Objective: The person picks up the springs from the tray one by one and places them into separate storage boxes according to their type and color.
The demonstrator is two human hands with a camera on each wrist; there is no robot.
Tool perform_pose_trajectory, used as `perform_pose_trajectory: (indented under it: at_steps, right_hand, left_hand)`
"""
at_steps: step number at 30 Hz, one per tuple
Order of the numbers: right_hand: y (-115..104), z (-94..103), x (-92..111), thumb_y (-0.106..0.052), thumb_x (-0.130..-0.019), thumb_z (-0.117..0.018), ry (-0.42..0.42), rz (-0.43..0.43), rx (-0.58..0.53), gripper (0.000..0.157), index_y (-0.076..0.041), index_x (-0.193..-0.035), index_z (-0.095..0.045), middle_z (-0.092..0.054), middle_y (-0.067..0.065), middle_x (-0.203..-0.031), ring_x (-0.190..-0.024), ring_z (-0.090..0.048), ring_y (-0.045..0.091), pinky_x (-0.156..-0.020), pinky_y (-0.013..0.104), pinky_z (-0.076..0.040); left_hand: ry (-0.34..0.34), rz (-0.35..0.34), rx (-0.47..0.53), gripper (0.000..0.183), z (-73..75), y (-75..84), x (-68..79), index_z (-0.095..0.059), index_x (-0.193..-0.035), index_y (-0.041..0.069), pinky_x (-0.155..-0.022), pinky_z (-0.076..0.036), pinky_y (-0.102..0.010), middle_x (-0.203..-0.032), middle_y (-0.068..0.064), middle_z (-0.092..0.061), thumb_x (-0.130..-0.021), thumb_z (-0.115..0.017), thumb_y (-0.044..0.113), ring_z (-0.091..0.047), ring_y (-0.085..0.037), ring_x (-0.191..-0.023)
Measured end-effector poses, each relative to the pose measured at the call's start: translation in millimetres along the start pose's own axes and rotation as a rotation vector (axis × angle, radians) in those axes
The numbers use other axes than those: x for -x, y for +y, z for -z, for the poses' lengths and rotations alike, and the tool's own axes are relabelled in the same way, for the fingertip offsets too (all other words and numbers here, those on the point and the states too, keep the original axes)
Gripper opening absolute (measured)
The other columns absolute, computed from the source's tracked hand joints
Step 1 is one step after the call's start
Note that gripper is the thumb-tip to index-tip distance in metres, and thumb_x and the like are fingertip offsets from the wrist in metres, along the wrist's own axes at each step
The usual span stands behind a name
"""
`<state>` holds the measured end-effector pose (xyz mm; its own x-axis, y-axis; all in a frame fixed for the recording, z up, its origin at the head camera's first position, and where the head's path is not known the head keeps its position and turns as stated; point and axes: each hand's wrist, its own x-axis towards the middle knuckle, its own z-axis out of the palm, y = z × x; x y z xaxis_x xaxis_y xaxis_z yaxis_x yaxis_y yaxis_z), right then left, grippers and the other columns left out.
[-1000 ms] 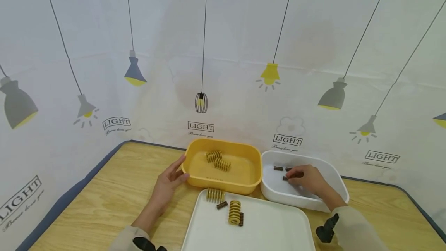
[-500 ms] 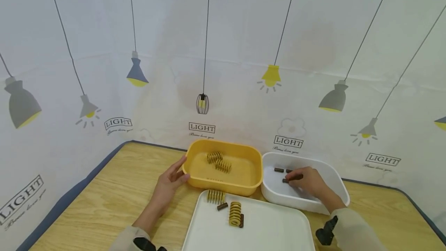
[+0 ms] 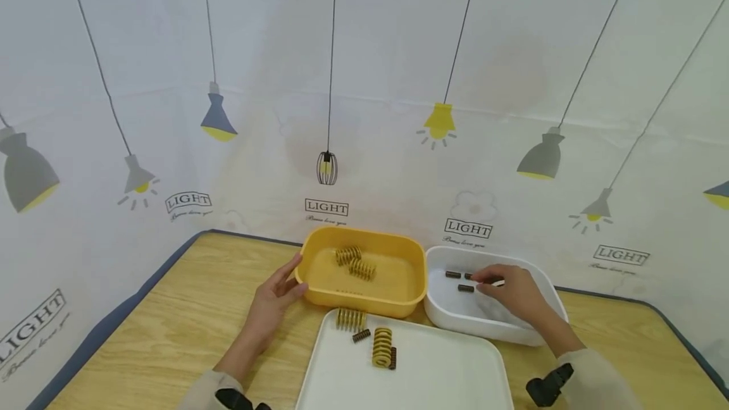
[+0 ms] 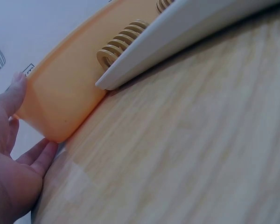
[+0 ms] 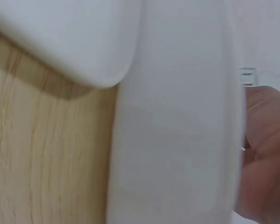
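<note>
Your left hand [image 3: 267,307] touched yellow tub [image 3: 364,300], fingers [image 3: 285,273] apart; right hand [image 3: 515,293] hung by dark springs [image 3: 466,288], finger hold unclear.

Springs [image 3: 382,348] on tray [image 3: 444,378], bins [image 3: 364,302] behind

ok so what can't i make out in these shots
Head view: the right end of the rear right small dark spring in the white bin, covered by the right-hand grip.
Head view: the marks in the yellow bin, too small to read.
Head view: the near end of the tray, cut off by the bottom edge.
Right wrist view: that grip's tips, behind the white bin's wall.
Left wrist view: the yellow bin's inside floor, behind its own wall.
</note>
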<state>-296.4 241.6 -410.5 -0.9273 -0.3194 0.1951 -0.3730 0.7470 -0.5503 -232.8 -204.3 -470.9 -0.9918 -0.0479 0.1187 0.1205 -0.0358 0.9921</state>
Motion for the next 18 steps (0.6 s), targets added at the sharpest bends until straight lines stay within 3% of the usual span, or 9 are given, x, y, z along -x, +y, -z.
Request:
perform_pose_trajectory:
  at_steps: [9, 14, 18]
  right_hand:
    - [-40.7, 11.8, 34.3, -0.017, -0.086, -0.074, 0.111, 0.079, -0.087, 0.012, -0.017, -0.098, -0.073, -0.070, -0.003, -0.097, -0.088, -0.064, 0.011, -0.070, 0.024, -0.055]
    - [-66.4, 4.2, 58.0, -0.015, -0.084, -0.075, 0.170, 0.118, -0.163, 0.015, -0.020, -0.097, -0.072, -0.070, -0.008, -0.093, -0.082, -0.063, 0.006, -0.067, 0.024, -0.055]
    - [-88.7, -4.8, 73.5, -0.017, -0.084, -0.075, 0.155, 0.128, -0.269, 0.015, -0.017, -0.099, -0.072, -0.069, -0.004, -0.093, -0.083, -0.064, 0.008, -0.067, 0.026, -0.056]
  left_hand:
    - [-0.008, 0.002, -0.005, 0.058, 1.3, -2.4, -0.3, -0.043, -0.146, 0.020, -0.095, -0.045, -0.022, -0.150, 0.006, -0.036, -0.092, -0.065, 0.014, -0.042, -0.026, -0.129]
    - [-0.018, 0.006, -0.023, 0.058, 1.2, -1.6, -0.3, -0.042, -0.146, 0.021, -0.096, -0.044, -0.022, -0.150, 0.005, -0.035, -0.092, -0.065, 0.016, -0.041, -0.027, -0.130]
    - [-0.020, 0.008, -0.027, 0.058, 0.5, 0.1, -0.1, -0.042, -0.146, 0.021, -0.096, -0.044, -0.022, -0.151, 0.006, -0.034, -0.093, -0.064, 0.015, -0.040, -0.027, -0.130]
